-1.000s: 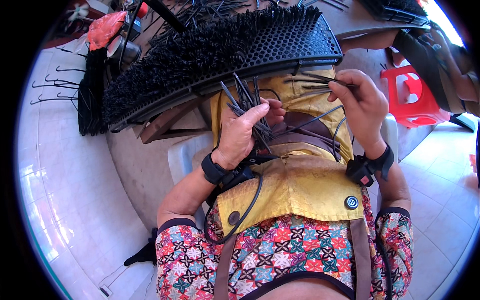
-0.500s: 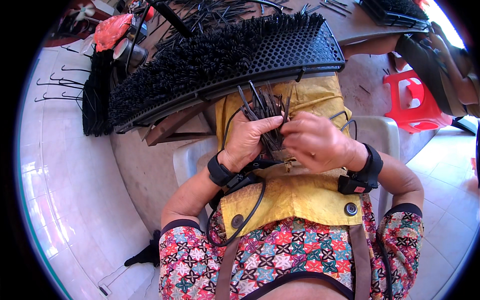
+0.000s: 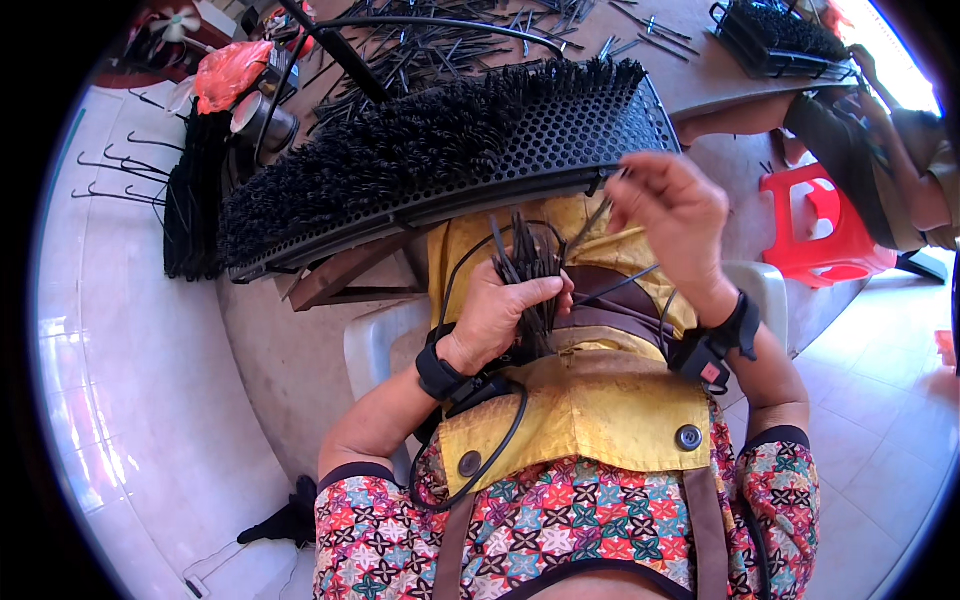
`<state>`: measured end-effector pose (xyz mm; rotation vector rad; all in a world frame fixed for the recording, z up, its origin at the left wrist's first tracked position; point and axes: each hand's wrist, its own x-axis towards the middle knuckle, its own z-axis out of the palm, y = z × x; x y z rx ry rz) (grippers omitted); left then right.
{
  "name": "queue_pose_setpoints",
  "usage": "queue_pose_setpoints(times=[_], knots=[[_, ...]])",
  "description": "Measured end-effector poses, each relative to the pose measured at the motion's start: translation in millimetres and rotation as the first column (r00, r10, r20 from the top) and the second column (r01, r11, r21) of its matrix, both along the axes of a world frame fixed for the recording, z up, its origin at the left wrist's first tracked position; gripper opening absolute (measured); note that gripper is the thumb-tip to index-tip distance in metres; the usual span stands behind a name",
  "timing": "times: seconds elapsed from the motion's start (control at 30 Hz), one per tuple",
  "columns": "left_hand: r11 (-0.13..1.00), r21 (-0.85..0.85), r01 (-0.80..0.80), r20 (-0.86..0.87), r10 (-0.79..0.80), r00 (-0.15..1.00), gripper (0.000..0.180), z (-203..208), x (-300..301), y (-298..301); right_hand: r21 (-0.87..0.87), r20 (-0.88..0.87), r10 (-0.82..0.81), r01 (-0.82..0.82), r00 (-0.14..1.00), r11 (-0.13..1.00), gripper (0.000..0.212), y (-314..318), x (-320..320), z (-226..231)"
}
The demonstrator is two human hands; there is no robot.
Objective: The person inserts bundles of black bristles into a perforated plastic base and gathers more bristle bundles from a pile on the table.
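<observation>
My left hand (image 3: 500,315) is wrapped round a bundle of thin black strips (image 3: 527,258), held upright over my lap with the thumb across it. My right hand (image 3: 675,215) is raised near the front right edge of a perforated black panel (image 3: 570,130). Its fingers are pinched on a single dark strip (image 3: 590,226), which slants down toward the bundle. Dense black tufts (image 3: 390,150) fill the panel's left and back holes, while bare holes show along its right and front. What the tufts are made of cannot be made out.
Loose black strips (image 3: 440,60) lie strewn on the table behind the panel. A metal can (image 3: 268,120) and an orange plastic bag (image 3: 232,75) stand at the left. Another tufted panel (image 3: 780,40), a person's arm (image 3: 905,150) and a red stool (image 3: 825,225) are at the right.
My right hand has moved up and right, away from the bundle to the panel's edge, with one strip in its fingers. The left hand keeps its grip, slightly lower.
</observation>
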<state>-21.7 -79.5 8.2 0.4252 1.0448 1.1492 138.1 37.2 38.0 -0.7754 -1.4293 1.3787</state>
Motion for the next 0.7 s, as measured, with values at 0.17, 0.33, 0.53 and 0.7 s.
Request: queue_pose_setpoints(times=[0.17, 0.33, 0.53, 0.7], knots=[[0.989, -0.019, 0.147, 0.055, -0.146, 0.988, 0.018, -13, 2, -4, 0.219, -0.058, -0.168, 0.177, 0.984, 0.96, 0.016, 63, -24, 10], [0.996, -0.01, 0.086, 0.051, -0.085, 0.995, 0.013, -13, 2, -5, 0.299, -0.119, -0.159, 0.188, 0.98, 0.936, 0.015, 91, -56, 0], [0.997, 0.047, 0.067, -0.069, -0.063, 0.996, 0.007, -1, 4, -7, 0.633, 0.206, -0.302, 0.109, 0.931, 0.766, 0.015, 89, -65, -6], [0.999, 0.005, 0.031, 0.031, -0.031, 0.999, 0.01, 0, 3, -3, 0.877, 0.266, -0.363, -0.068, 0.893, 0.475, 0.014, 101, -74, -4]])
